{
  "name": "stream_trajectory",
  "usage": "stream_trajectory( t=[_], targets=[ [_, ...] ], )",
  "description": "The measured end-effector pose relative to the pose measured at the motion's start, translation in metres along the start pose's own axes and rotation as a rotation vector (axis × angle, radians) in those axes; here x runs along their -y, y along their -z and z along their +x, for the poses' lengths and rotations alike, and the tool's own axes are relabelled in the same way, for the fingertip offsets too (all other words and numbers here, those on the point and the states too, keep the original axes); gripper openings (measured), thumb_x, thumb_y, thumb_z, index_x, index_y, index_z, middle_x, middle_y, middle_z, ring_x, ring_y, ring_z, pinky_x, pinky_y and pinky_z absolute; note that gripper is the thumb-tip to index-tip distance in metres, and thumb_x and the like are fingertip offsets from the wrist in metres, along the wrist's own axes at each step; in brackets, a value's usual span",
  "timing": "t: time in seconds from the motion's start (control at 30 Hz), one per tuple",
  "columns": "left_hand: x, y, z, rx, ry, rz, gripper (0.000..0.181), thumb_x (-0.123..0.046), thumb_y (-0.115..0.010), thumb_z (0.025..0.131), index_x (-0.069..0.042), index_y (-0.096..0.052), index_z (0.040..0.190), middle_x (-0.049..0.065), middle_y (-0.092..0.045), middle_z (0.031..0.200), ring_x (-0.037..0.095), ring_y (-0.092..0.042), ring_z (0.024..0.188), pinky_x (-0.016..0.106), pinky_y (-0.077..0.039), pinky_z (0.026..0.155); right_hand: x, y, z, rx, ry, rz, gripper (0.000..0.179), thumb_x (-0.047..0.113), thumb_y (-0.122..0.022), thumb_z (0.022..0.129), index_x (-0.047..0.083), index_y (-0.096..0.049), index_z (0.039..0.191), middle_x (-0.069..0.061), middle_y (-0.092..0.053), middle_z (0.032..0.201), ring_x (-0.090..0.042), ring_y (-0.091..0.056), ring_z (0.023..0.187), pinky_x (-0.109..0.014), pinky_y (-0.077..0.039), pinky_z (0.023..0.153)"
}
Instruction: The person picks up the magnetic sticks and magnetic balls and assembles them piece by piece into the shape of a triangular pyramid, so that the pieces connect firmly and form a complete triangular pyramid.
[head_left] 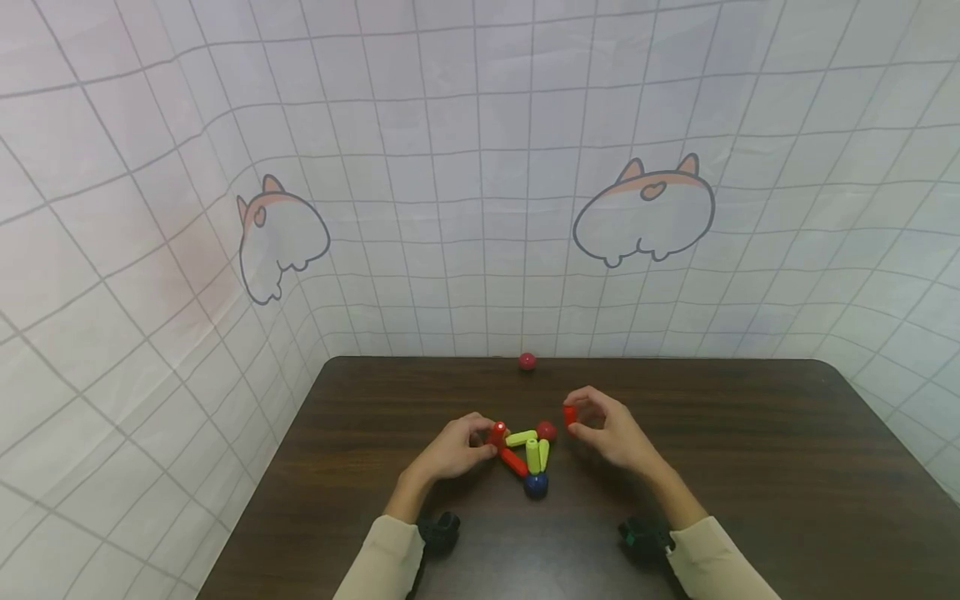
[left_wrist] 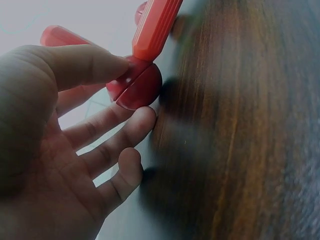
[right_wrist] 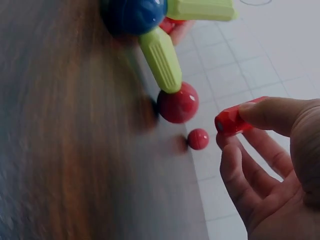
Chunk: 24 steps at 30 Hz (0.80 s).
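Note:
My left hand (head_left: 455, 447) pinches a red ball (left_wrist: 142, 90) between thumb and fingers at the left corner of a triangular rod-and-ball frame. A red rod (head_left: 498, 430) rises from that ball, and another red rod (head_left: 514, 462) runs to a dark blue ball (head_left: 536, 484) at the near corner. A yellow-green rod (head_left: 532, 457) stands up from the blue ball. Two more yellow-green rods lead to a second red ball (head_left: 546, 431) at the right corner. To the right of the frame, apart from it, my right hand (head_left: 615, 433) pinches a short red rod (right_wrist: 232, 121) above the table.
A loose red ball (head_left: 527, 362) sits at the far edge of the dark wooden table (head_left: 750, 450). Behind the table hangs a white gridded curtain (head_left: 450, 208) with cartoon animals. Dark devices (head_left: 441, 533) are worn at both wrists.

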<state>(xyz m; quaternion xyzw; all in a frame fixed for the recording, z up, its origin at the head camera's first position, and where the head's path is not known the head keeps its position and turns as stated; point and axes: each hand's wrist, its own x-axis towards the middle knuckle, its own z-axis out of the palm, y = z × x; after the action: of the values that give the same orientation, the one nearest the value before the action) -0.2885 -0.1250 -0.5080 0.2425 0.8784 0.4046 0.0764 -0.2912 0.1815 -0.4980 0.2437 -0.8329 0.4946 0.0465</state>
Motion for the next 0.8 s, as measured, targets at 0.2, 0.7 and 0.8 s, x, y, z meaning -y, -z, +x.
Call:
stream_trajectory(
  t=[0.2, 0.7, 0.8],
  targets=[
    [0.0, 0.0, 0.0, 0.011, -0.004, -0.005, 0.027, -0.01, -0.07, 0.096, -0.012, -0.072, 0.122, 0.006, -0.068, 0.113, 0.015, -0.062, 0.089, 0.03, -0.048, 0.075, 0.002, -0.01, 0.002, -0.012, 0.029, 0.005, 0.033, 0.0, -0.075, 0.089, 0.011, -0.063, 0.118, -0.012, -0.072, 0.113, -0.028, -0.07, 0.102, -0.039, -0.056, 0.09],
    [0.004, -0.005, 0.003, -0.021, -0.005, 0.04, 0.026, -0.013, -0.069, 0.097, -0.015, -0.071, 0.123, 0.001, -0.069, 0.113, 0.012, -0.058, 0.087, 0.028, -0.048, 0.074, 0.006, -0.028, 0.004, -0.01, 0.007, 0.007, 0.035, 0.0, -0.075, 0.089, 0.017, -0.063, 0.117, -0.007, -0.071, 0.113, -0.029, -0.067, 0.105, -0.03, -0.054, 0.079],
    [0.003, -0.004, 0.003, -0.027, 0.004, 0.045, 0.027, -0.014, -0.069, 0.097, -0.013, -0.07, 0.124, 0.002, -0.069, 0.116, 0.012, -0.059, 0.087, 0.028, -0.048, 0.074, 0.004, -0.028, 0.004, -0.009, 0.003, 0.002, 0.035, 0.0, -0.075, 0.089, 0.017, -0.063, 0.117, -0.007, -0.071, 0.114, -0.029, -0.067, 0.106, -0.031, -0.054, 0.079]
  ],
)
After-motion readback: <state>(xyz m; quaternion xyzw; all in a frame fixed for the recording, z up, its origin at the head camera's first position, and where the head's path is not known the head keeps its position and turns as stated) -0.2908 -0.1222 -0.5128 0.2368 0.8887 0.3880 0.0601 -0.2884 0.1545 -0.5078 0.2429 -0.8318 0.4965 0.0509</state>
